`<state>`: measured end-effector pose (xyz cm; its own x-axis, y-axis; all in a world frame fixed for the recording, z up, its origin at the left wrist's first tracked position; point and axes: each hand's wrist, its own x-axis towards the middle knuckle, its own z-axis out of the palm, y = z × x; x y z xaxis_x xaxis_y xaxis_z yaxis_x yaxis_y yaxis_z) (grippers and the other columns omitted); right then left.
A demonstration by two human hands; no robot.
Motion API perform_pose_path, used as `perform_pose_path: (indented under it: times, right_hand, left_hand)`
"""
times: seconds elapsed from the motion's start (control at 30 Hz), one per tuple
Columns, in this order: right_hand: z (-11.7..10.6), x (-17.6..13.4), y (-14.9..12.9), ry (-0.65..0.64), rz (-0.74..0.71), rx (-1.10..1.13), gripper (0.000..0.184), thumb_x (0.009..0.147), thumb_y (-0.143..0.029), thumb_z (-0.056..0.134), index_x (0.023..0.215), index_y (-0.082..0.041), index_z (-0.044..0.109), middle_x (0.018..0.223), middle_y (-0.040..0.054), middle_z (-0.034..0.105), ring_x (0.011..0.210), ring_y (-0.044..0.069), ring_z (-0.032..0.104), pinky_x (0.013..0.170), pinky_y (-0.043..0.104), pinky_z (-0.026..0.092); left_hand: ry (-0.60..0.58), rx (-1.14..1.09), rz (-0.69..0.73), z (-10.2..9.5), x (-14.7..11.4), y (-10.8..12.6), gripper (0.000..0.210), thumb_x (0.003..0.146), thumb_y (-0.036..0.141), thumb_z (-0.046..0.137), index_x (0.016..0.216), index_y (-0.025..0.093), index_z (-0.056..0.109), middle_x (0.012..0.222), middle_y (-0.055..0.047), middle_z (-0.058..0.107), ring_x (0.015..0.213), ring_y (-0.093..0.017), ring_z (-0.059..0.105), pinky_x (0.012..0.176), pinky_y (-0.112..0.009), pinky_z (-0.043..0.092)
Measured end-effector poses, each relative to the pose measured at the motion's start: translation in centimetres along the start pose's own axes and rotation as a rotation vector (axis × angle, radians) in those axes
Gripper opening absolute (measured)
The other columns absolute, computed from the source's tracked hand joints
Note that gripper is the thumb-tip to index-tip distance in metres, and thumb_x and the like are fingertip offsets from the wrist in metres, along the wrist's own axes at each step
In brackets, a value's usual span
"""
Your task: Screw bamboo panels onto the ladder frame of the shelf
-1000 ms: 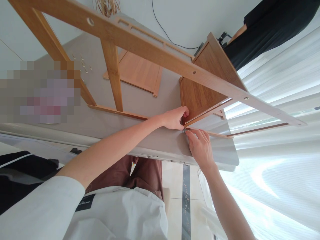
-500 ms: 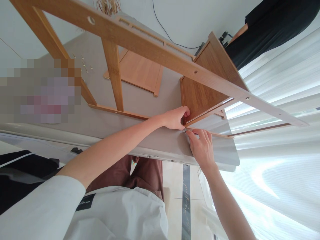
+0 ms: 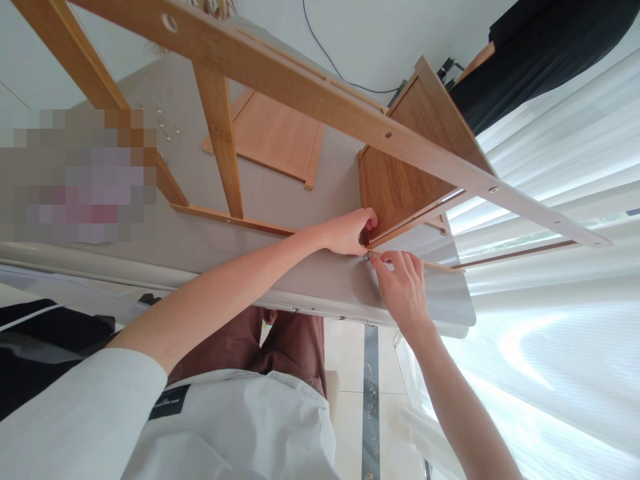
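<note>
My left hand (image 3: 349, 232) is wrapped round the lower corner of an upright wooden panel (image 3: 407, 173), where it meets the bottom rail of a wooden frame (image 3: 260, 227). Close beside it, my right hand (image 3: 404, 287) is closed in a pinch on a small metal piece (image 3: 367, 256) at the outer side of that joint. Its exact kind is too small to make out. The frame's upper rail (image 3: 310, 100), with several drilled holes, slants across the view above both hands.
Another wooden panel (image 3: 277, 137) lies flat on the grey table (image 3: 320, 287). Several small brass-coloured fittings (image 3: 167, 130) are scattered at the left, near a blurred patch. A person in black clothing (image 3: 530, 60) is at the upper right. White curtains (image 3: 550, 320) hang on the right.
The view has shifted slightly, so the frame appears a little higher and further left. Both hands keep their places at the joint; the right fingers have barely moved.
</note>
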<state>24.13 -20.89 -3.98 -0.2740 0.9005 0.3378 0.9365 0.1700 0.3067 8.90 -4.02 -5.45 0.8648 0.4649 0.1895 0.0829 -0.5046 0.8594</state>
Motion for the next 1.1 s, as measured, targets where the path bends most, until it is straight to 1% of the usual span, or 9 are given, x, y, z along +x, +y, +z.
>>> perform_pose_path:
  times: [0.07, 0.13, 0.2, 0.37, 0.47, 0.67, 0.8, 0.97, 1.1]
  right_hand:
    - [-0.2, 0.1, 0.0, -0.023, -0.006, -0.01, 0.035, 0.09, -0.001, 0.045, 0.109, -0.021, 0.066, 0.101, 0.009, 0.058, 0.091, 0.02, 0.049, 0.09, 0.037, 0.041]
    - [-0.3, 0.0, -0.1, -0.035, 0.024, 0.01, 0.032, 0.092, -0.004, 0.046, 0.109, -0.021, 0.067, 0.101, 0.0092, 0.057, 0.09, 0.02, 0.049, 0.081, 0.033, 0.042]
    - [-0.1, -0.1, 0.0, -0.033, 0.068, 0.059, 0.029, 0.094, -0.008, 0.046, 0.108, -0.022, 0.068, 0.1, 0.0087, 0.057, 0.088, 0.019, 0.049, 0.077, 0.031, 0.043]
    - [0.8, -0.3, 0.3, 0.004, 0.166, 0.274, 0.025, 0.1, -0.022, 0.046, 0.103, -0.022, 0.07, 0.099, 0.0074, 0.057, 0.088, 0.018, 0.055, 0.08, 0.032, 0.046]
    - [1.2, -0.3, 0.3, 0.012, 0.199, 0.343, 0.024, 0.101, -0.026, 0.047, 0.104, -0.022, 0.07, 0.099, 0.0076, 0.061, 0.09, 0.019, 0.057, 0.084, 0.034, 0.047]
    - [1.3, -0.3, 0.1, 0.024, 0.179, 0.352, 0.021, 0.101, -0.024, 0.048, 0.103, -0.021, 0.069, 0.094, 0.0061, 0.066, 0.094, 0.02, 0.059, 0.09, 0.036, 0.046]
    - [1.1, -0.3, 0.2, 0.018, 0.18, 0.34, 0.021, 0.101, -0.024, 0.048, 0.103, -0.021, 0.069, 0.1, 0.0076, 0.065, 0.094, 0.02, 0.06, 0.088, 0.035, 0.047]
    - [0.8, -0.4, 0.4, -0.007, 0.107, 0.27, 0.023, 0.099, -0.014, 0.045, 0.104, -0.021, 0.066, 0.099, 0.0066, 0.066, 0.095, 0.02, 0.059, 0.089, 0.035, 0.046]
    - [1.0, -0.5, 0.4, 0.003, 0.093, 0.212, 0.028, 0.098, -0.01, 0.043, 0.108, -0.022, 0.066, 0.101, 0.0071, 0.065, 0.095, 0.02, 0.059, 0.091, 0.036, 0.045]
  left_hand:
    - [0.003, -0.009, 0.005, 0.1, 0.0, -0.1, 0.049, 0.068, 0.023, 0.071, 0.108, 0.02, 0.044, 0.118, -0.009, 0.058, 0.072, -0.012, 0.056, 0.068, -0.029, 0.048]
    - [0.001, -0.013, 0.002, 0.1, 0.1, -0.1, 0.05, 0.067, 0.023, 0.071, 0.109, 0.02, 0.044, 0.117, -0.008, 0.058, 0.073, -0.012, 0.057, 0.067, -0.029, 0.048]
    - [0.0, -0.01, -0.002, 0.1, 0.1, -0.1, 0.05, 0.067, 0.022, 0.072, 0.109, 0.02, 0.044, 0.116, -0.008, 0.059, 0.073, -0.013, 0.057, 0.067, -0.029, 0.048]
    - [0.006, -0.009, -0.005, 0.0, 0.0, 0.1, 0.049, 0.066, 0.021, 0.072, 0.107, 0.02, 0.045, 0.111, -0.007, 0.059, 0.075, -0.014, 0.059, 0.068, -0.029, 0.048]
    - [0.004, -0.007, -0.009, 0.0, 0.0, 0.2, 0.049, 0.066, 0.02, 0.072, 0.107, 0.02, 0.044, 0.111, -0.007, 0.059, 0.075, -0.014, 0.059, 0.069, -0.03, 0.048]
    - [-0.006, -0.013, -0.017, -0.1, 0.0, 0.3, 0.049, 0.067, 0.021, 0.072, 0.107, 0.02, 0.043, 0.11, -0.007, 0.059, 0.075, -0.014, 0.058, 0.069, -0.03, 0.049]
    - [-0.01, -0.011, -0.018, -0.1, 0.0, 0.3, 0.049, 0.067, 0.021, 0.072, 0.107, 0.02, 0.043, 0.11, -0.008, 0.059, 0.077, -0.015, 0.059, 0.069, -0.03, 0.049]
    - [-0.005, 0.0, -0.014, 0.0, 0.0, 0.3, 0.049, 0.067, 0.021, 0.072, 0.108, 0.02, 0.044, 0.114, -0.008, 0.059, 0.077, -0.014, 0.059, 0.07, -0.03, 0.049]
    - [0.0, 0.009, -0.009, -0.1, 0.0, 0.3, 0.049, 0.067, 0.021, 0.072, 0.107, 0.02, 0.044, 0.117, -0.008, 0.058, 0.077, -0.014, 0.059, 0.07, -0.029, 0.049]
